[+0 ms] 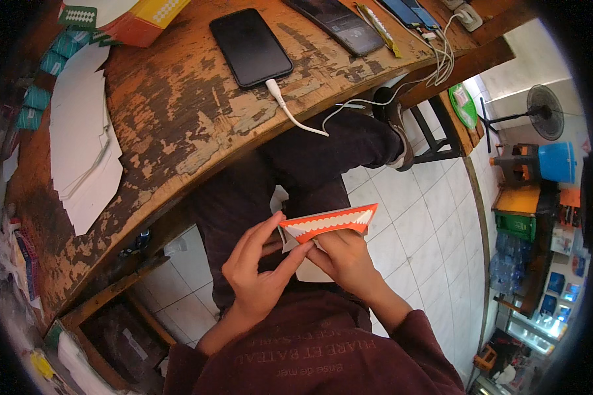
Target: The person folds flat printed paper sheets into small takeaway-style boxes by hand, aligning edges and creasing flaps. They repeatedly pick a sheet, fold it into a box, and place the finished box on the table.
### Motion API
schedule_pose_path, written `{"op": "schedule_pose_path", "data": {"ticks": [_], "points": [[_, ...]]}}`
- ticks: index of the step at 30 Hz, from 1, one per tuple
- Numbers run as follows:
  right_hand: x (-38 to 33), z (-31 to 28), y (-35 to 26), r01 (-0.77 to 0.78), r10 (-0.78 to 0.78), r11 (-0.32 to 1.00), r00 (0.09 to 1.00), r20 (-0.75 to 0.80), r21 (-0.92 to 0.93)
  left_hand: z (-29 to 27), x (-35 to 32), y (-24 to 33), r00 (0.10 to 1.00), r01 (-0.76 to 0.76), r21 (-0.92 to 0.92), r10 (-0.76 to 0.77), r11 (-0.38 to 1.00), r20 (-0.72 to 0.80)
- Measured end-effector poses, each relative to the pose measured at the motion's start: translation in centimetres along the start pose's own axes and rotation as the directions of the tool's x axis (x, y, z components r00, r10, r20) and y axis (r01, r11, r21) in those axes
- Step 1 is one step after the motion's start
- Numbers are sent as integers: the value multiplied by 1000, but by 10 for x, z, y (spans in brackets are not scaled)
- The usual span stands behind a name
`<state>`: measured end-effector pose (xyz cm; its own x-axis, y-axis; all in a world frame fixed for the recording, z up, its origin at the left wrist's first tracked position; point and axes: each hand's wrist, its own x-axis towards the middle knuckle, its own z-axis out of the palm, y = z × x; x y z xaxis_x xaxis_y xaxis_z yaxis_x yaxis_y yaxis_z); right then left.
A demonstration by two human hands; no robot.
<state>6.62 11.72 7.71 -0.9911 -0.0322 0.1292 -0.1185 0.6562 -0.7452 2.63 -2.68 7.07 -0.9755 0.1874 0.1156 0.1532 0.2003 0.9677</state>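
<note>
Over my lap I hold a small folded cardboard piece (329,220), orange with a pale scalloped band and bent into a boat-like shape. My left hand (260,266) grips its left end, the thumb pressing the lower edge and the fingers up along the side. On the other side my right hand (346,260) pinches the card, some fingers tucked behind or inside its fold and partly hidden. Both thumbs come close together near the middle of the lower edge.
The worn wooden table (171,99) carries a stack of white cut sheets (82,138), a charging phone (250,47), a second phone (333,25), teal packs (36,99) and patterned cartons (135,23). A white cable (290,112) droops over its edge. A fan (545,110) and blue bucket (557,162) stand right.
</note>
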Motion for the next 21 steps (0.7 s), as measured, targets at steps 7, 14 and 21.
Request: {"op": "schedule_pose_path", "data": {"ticks": [7,14,21], "points": [[1,1,-3,8,-7,997,1000,22,-72,-7,2,-6,950,-312,258,294,914,105],[-2,10,5,87,-95,990,993,-73,-108,-10,7,-1,943,-325,238,292,915,161],[-10,22,10,-59,72,996,978,-198,74,-13,12,4,941,-281,156,240,947,237]]}}
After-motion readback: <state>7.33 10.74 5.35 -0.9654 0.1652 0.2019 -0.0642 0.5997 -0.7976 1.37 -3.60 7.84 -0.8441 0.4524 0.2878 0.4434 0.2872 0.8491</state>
